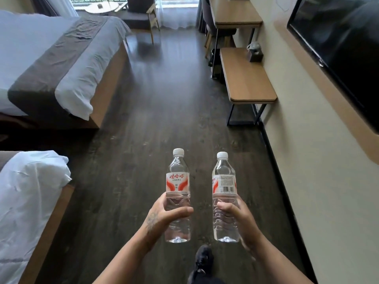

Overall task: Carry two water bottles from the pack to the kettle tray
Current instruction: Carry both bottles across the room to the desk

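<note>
While the person walks, the left hand (164, 215) grasps one water bottle (178, 193) and the right hand (239, 218) another (225, 196), both upright, near, above the floor (164, 111). Low grips may slip; no kettle tray visible.

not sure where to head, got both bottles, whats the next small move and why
Probably keep walking forward along the floor. Each hand, left hand and right hand, grips an upright, capped bottle, and no kettle tray is in view yet.
</note>
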The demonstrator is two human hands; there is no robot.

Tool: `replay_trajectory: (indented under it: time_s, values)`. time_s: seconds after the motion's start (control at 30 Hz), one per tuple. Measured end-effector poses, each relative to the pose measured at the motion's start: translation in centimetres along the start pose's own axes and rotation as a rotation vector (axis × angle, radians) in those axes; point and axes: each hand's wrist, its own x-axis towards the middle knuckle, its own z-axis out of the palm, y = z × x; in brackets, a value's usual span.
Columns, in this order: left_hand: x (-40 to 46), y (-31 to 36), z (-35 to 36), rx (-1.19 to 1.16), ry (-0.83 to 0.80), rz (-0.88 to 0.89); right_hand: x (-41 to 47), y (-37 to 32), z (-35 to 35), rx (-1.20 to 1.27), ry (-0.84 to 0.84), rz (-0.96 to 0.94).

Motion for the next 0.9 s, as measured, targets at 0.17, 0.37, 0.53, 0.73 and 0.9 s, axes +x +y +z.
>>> replay_trajectory:
  time_s: [0.17, 0.37, 0.53, 0.73, 0.9]
  values:
    - [10.7, 6.8, -1.7, -0.037, 0.020, 0.003, 12.5, -7.6, 0.2, -0.030, -0.054, -0.007]
    - [25.0, 13.5, -4.9, -0.086, 0.020, 0.026, 28.0, -14.4, 1.2, -0.057, -0.058, 0.007]
    - [39.7, 19.1, -9.6, -0.121, -0.016, 0.038, 42.6, -20.5, 3.4, -0.063, -0.023, 0.003]
    - [56.1, 29.1, -16.2, -0.079, -0.048, 0.031, 58.4, -29.3, 6.7, -0.044, 0.017, -0.004]
    - [68.7, 37.6, -20.2, -0.075, -0.053, 0.040, 70.7, -36.8, 7.9, -0.058, 0.016, -0.025]
